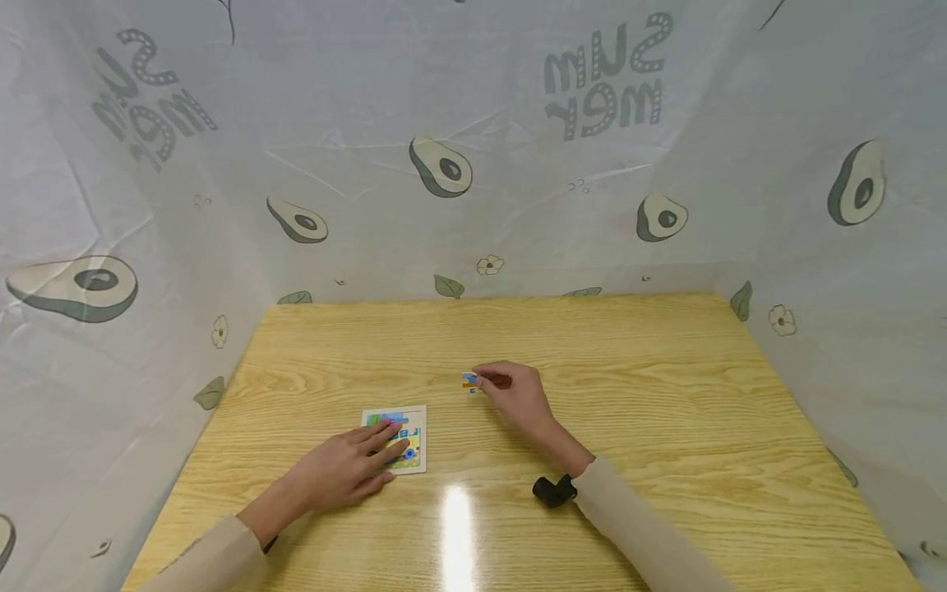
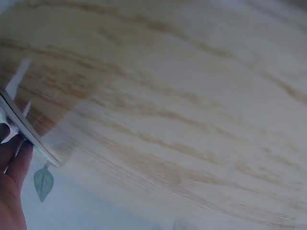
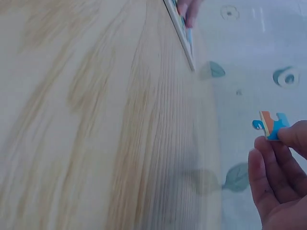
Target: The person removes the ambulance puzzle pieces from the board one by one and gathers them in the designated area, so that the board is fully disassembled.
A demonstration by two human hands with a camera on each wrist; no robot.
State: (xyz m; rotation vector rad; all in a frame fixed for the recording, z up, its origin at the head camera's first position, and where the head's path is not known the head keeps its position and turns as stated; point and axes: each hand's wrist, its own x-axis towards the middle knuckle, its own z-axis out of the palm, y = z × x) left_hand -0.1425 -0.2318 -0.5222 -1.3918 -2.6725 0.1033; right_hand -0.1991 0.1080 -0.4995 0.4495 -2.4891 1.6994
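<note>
A small puzzle board [image 1: 420, 469] with a pale frame and a colourful picture lies left of the middle of the table. My left hand [image 1: 344, 470] rests on it with fingers spread, covering part of the picture; in the left wrist view the fingers of that hand [image 2: 13, 177] touch the board [image 2: 36, 143]. To the right of the board, my right hand [image 1: 519, 399] pinches a blue and orange puzzle piece [image 1: 469, 381] between thumb and fingertips. The right wrist view shows this piece [image 3: 274, 127] with its knob, held by the right hand [image 3: 283, 179].
The wooden table [image 1: 629, 353] has a glare spot near its front. A pale curtain [image 1: 355, 107] with avocado prints hangs behind and at both sides. A black device [image 1: 553, 492] sits at the right wrist.
</note>
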